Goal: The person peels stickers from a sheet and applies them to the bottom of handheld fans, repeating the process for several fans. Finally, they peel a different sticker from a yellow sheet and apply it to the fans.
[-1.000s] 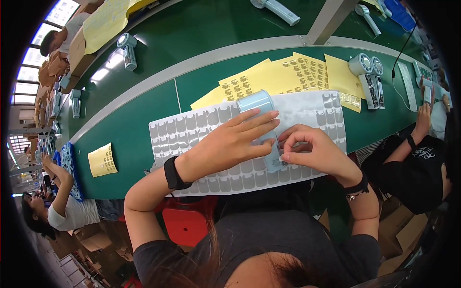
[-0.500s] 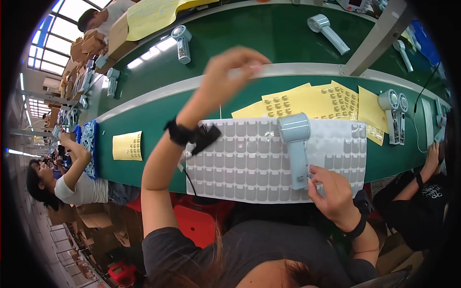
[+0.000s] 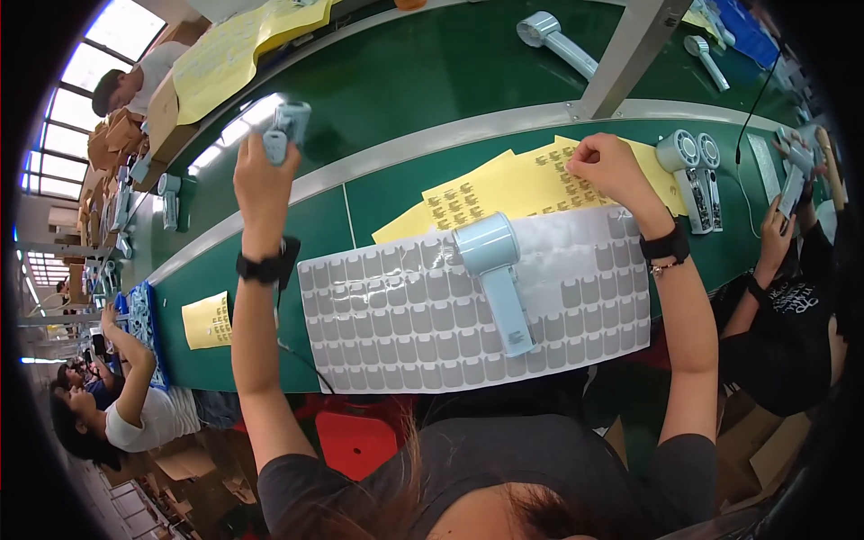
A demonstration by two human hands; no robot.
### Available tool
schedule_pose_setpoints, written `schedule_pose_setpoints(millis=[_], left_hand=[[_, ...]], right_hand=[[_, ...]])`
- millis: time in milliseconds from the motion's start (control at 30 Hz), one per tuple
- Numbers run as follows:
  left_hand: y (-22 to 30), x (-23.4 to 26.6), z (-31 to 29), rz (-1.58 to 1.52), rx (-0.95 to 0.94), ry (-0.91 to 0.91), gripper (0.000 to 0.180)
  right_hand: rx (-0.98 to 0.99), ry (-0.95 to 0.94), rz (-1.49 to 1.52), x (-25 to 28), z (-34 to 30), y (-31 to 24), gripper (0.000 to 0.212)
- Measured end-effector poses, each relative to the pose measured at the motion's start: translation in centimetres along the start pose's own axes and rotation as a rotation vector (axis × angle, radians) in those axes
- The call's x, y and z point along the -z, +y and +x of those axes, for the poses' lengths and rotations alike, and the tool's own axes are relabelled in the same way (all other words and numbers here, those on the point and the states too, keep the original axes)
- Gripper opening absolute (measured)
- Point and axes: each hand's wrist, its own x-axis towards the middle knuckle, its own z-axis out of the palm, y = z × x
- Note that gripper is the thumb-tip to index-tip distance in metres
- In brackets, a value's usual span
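Note:
My left hand (image 3: 263, 184) is closed on a light-blue handheld fan (image 3: 293, 121), raised over the green belt at the back left; the fan is slightly blurred. Another light-blue handheld fan (image 3: 508, 310) lies across a white sheet of grey labels (image 3: 387, 324) in front of me, its round head away from me. My right hand (image 3: 614, 171) is curled with thumb and forefinger together above the yellow label sheets (image 3: 504, 184). Whatever its fingertips may hold is too small to make out.
Two fans (image 3: 693, 171) lie side by side at the right. Beyond the metal rail, a fan body (image 3: 558, 45) rests on the belt (image 3: 405, 81) near a metal post (image 3: 634, 58). A small yellow sheet (image 3: 208, 321) lies left. Co-workers sit on both sides.
My left hand has reached left and picked up the fan from the belt. My right hand has moved from beside the fan on the label sheet to above the yellow sheets. The view has shifted.

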Motion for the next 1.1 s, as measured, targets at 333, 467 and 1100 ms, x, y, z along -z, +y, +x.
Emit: schedule_pose_setpoints(millis=[333,467,1100], left_hand=[[10.8,12.3,-16.4,-0.203,-0.589,-0.381,0.015],[11.6,11.6,-18.0,-0.212,-0.786,-0.415,0.014],[9.9,12.2,-15.7,-0.479,-0.832,-0.683,0.049]], right_hand=[[0.04,-0.084,0.08,0.0,1.5,-0.1,0.015],[0.033,-0.109,-0.101,0.2,1.2,-0.8,0.014],[0.01,-0.052,-0.024,1.3,-0.1,-1.4,0.018]])
